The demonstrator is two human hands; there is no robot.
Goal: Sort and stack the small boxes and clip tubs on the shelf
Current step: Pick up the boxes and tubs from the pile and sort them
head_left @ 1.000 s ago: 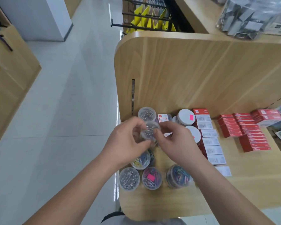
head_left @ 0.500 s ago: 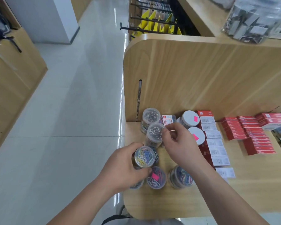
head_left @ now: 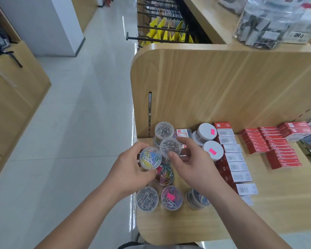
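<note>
left hand [head_left: 131, 169] grips colour-clip tub [head_left: 150, 158], upright | right hand [head_left: 192, 164], fingers [head_left: 186, 142] curled round silver-clip tub [head_left: 170, 147] | colour-clip tub just beside it, on its left, nearer the person

I note, around the cluster: rainbow-clip tub [head_left: 150, 158] at 9 o'clock, yellow, blue, pink, green; silver-clip tub [head_left: 170, 147] at 12, steel grey; white lids [head_left: 207, 132] at 2, pink stickers [head_left: 212, 131]; red boxes [head_left: 280, 155] at 3, white barcode labels [head_left: 231, 148]; shelf [head_left: 258, 221] pale woodgrain.

Clip tubs [head_left: 171, 197] at shelf [head_left: 258, 221] left end, small boxes [head_left: 238, 166] right — more boxes [head_left: 276, 150] beyond
</note>
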